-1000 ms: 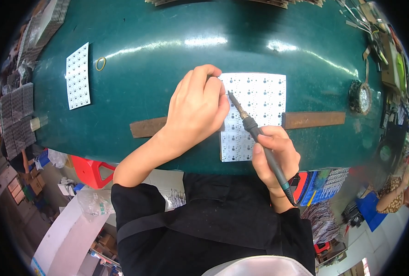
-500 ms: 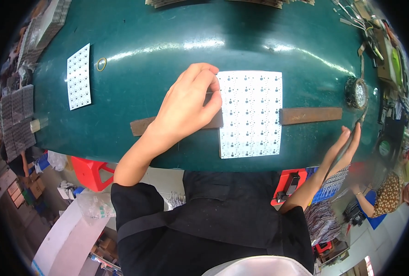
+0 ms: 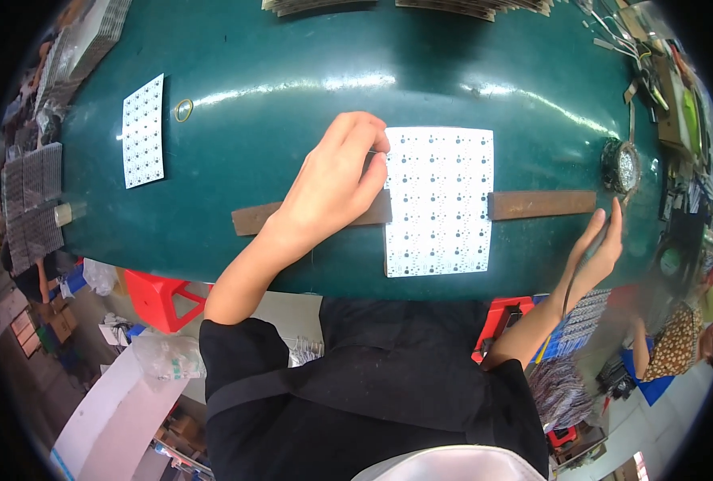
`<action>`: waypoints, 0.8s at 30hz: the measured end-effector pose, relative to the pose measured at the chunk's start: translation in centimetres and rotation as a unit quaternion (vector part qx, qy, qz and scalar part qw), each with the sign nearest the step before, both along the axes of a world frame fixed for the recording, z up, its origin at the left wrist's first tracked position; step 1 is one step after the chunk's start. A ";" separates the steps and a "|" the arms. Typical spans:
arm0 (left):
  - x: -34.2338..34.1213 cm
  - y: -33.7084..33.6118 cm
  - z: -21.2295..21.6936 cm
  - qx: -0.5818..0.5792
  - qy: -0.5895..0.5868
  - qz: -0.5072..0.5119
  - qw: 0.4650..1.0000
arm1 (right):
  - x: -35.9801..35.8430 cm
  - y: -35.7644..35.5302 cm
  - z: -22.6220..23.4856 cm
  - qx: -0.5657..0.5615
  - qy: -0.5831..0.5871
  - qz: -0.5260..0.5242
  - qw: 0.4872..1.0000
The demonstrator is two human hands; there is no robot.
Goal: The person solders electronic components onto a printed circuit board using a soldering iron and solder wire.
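A white circuit board panel (image 3: 438, 216) with rows of dark dots lies before me on the green table. Left of it is a brown bar (image 3: 252, 220), to its right another brown bar (image 3: 542, 204). My left hand (image 3: 328, 180) is over the left bar, fingers curled closed at the board's upper left edge; what they pinch is too fine to make out. At the right, my right hand (image 3: 595, 255) is closed round a slim dark soldering iron, mostly hidden by the hand, its cord (image 3: 566, 298) trailing down. Just beyond the fingertips stands a round metal holder (image 3: 619, 166).
A second white panel (image 3: 143, 132) and a rubber band (image 3: 183, 111) lie at left. Stacked panels (image 3: 32, 184) line the left edge; more stacks (image 3: 477, 8) stand at the far edge. Cables (image 3: 613, 40) and tools crowd the right. Red stools (image 3: 154, 301) stand below; another person (image 3: 669, 345) sits at right.
My right hand has turned slightly and shifted up toward the round holder, so the soldering iron shows less. My left hand keeps its place at the board's edge; the whole view has shifted slightly.
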State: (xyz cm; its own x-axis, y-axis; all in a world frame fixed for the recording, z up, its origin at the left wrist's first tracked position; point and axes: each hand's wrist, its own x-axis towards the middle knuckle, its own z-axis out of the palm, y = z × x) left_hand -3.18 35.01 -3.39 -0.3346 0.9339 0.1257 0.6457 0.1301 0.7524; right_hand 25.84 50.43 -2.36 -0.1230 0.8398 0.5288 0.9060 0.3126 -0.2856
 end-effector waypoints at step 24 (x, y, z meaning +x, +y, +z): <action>0.6 0.3 -0.4 -0.001 0.065 0.029 0.997 | -9.4 -8.8 -1.2 -0.289 0.333 0.395 0.806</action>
State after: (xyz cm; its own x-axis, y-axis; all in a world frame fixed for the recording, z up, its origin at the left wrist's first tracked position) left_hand -2.60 35.35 -3.81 -0.3686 0.9140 0.1696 0.7293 0.1712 0.6625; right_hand 16.43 41.61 -3.56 -0.5907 0.7678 0.2482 0.0741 0.3578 -0.9308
